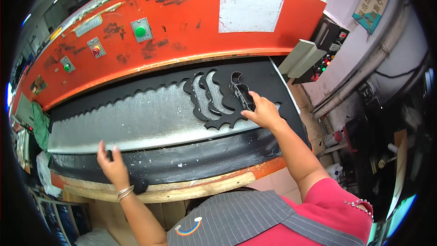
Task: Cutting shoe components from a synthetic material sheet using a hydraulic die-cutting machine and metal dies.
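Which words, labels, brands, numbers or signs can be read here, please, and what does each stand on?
Wall banner: large characters in two columns, wording not copied here.
Pale strip on the orange machine: marks too small to read.
White sheet on the machine: no legible text.

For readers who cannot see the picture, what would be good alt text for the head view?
A person's right hand holds a dark, curved frame on a wavy-edged black sheet. The left hand is near the front edge of an orange machine.
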Action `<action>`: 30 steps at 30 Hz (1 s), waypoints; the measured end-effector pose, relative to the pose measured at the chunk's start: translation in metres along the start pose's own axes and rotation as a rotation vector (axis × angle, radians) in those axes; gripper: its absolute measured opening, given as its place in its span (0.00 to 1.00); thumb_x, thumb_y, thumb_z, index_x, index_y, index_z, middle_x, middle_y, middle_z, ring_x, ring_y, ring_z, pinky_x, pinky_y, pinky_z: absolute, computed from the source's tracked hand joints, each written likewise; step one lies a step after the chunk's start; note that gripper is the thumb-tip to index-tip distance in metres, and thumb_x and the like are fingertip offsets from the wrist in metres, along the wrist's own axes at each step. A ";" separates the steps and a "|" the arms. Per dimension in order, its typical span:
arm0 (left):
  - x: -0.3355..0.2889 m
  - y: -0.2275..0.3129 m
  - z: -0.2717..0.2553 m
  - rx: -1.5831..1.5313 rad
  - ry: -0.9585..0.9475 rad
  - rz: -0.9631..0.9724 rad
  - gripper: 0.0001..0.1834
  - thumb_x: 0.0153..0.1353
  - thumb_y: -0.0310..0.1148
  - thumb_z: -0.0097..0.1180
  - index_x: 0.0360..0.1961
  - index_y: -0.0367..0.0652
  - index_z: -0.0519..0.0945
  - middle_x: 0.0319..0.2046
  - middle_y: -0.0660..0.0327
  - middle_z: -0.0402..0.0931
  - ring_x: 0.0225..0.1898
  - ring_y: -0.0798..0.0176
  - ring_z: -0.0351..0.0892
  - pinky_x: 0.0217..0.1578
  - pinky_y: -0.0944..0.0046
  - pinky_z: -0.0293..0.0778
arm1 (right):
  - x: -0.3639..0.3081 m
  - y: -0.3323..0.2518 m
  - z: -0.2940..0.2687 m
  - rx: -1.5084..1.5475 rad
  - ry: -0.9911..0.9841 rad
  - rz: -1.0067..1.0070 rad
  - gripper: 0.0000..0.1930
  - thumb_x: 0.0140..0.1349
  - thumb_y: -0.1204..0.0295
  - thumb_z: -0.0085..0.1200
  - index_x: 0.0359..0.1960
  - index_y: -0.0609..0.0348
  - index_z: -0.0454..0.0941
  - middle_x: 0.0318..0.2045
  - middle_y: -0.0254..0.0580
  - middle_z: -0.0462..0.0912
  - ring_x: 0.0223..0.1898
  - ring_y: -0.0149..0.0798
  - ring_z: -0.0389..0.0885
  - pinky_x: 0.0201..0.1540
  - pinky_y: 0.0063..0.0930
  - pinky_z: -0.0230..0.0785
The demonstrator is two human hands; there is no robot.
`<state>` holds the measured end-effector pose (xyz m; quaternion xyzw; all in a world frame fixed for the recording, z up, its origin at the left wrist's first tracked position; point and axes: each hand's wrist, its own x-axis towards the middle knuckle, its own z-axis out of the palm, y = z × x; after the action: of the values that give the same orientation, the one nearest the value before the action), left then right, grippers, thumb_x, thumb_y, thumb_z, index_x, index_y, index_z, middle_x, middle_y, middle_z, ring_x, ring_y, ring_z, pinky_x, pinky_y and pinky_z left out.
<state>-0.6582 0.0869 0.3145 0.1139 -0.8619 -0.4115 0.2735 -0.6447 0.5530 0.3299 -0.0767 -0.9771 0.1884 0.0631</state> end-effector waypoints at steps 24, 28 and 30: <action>-0.105 0.153 0.261 0.127 -0.757 0.563 0.24 0.57 0.32 0.53 0.58 0.47 0.72 0.56 0.60 0.67 0.56 0.57 0.67 0.58 0.42 0.54 | 0.031 0.068 0.045 0.125 0.036 -0.384 0.32 0.48 0.51 0.63 0.55 0.48 0.76 0.56 0.51 0.73 0.55 0.48 0.69 0.59 0.40 0.52; -0.102 0.153 0.261 0.100 -0.788 0.545 0.24 0.57 0.32 0.52 0.58 0.46 0.72 0.56 0.59 0.67 0.56 0.57 0.67 0.58 0.43 0.53 | 0.033 0.064 0.043 0.133 0.037 -0.347 0.32 0.47 0.51 0.63 0.54 0.48 0.76 0.55 0.50 0.73 0.54 0.48 0.69 0.58 0.40 0.52; -0.100 0.152 0.263 0.072 -0.773 0.536 0.25 0.57 0.32 0.53 0.58 0.45 0.72 0.56 0.59 0.66 0.55 0.57 0.67 0.58 0.44 0.53 | 0.034 0.062 0.041 0.114 0.041 -0.326 0.32 0.47 0.51 0.64 0.55 0.48 0.76 0.55 0.50 0.74 0.54 0.47 0.70 0.59 0.40 0.52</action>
<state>-0.7203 0.3956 0.2597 -0.2647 -0.9133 -0.3084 0.0252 -0.6768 0.6009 0.2715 0.0825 -0.9628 0.2290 0.1170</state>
